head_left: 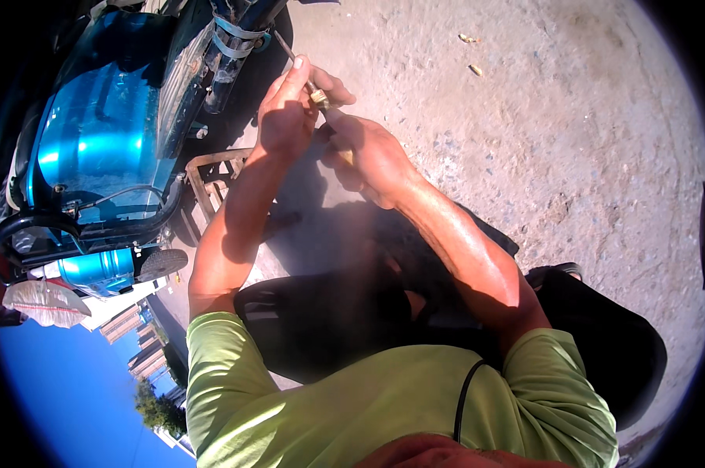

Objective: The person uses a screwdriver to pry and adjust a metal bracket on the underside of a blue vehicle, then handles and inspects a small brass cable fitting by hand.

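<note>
Holds one slim rod (311, 86) over ground (602, 125) with two small scraps (476, 70) toward its far edge; pinches it mid-length with left hand (288, 117), clenches its near end in right hand (374, 156).

- Below you spreads rough, pale grey-beige, stony ground (571, 148), pitted and sunlit on your right.
- Two small, yellowish-brown, leaf-like scraps (476, 70) lie on it, near each other, ahead of you to the right.
- A dark, open-looking sandal (572, 270) of yours rests on it at your right.
- At your left, a rusty brown, angular metal frame (200, 184) sits low; you can't see where it meets the ground.
</note>
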Demonstrator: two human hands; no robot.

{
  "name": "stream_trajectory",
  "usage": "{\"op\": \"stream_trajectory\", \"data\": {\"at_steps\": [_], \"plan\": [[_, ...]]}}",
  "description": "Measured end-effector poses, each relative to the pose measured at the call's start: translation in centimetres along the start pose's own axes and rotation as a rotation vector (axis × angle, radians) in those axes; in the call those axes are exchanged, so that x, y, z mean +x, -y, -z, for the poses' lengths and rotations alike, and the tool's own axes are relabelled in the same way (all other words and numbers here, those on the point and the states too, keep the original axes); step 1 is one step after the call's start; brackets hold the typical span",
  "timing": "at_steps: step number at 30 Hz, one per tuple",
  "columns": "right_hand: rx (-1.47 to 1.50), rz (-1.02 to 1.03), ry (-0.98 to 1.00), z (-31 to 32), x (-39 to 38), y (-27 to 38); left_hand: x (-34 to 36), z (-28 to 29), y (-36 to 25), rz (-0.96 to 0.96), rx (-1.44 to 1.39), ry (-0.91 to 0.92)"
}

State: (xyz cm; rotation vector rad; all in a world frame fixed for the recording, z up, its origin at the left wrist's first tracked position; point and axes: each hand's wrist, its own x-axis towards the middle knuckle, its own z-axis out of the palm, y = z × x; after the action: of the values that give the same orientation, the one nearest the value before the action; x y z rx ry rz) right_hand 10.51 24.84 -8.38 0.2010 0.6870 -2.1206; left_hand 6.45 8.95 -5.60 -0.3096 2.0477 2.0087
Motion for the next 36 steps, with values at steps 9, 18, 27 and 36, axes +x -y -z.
{"op": "stream_trajectory", "data": {"at_steps": [9,18,27,36], "plan": [[0.077,-0.046,0.057,-0.3,-0.6,0.6,-0.4,-0.8,-1.2,0.008,0.040,-0.008],[0.083,-0.009,0.098,-0.1,0.0,-0.3,-0.4,-0.5,-1.0,-0.029,0.036,0.015],[0.612,-0.105,0.328,0.4,0.3,-1.6,-0.7,-0.6,-1.4,0.026,-0.065,-0.042],[0.737,-0.237,0.551,0.4,1.7,-2.4,-0.3,-0.1,-1.2,-0.003,-0.053,-0.027]]}}
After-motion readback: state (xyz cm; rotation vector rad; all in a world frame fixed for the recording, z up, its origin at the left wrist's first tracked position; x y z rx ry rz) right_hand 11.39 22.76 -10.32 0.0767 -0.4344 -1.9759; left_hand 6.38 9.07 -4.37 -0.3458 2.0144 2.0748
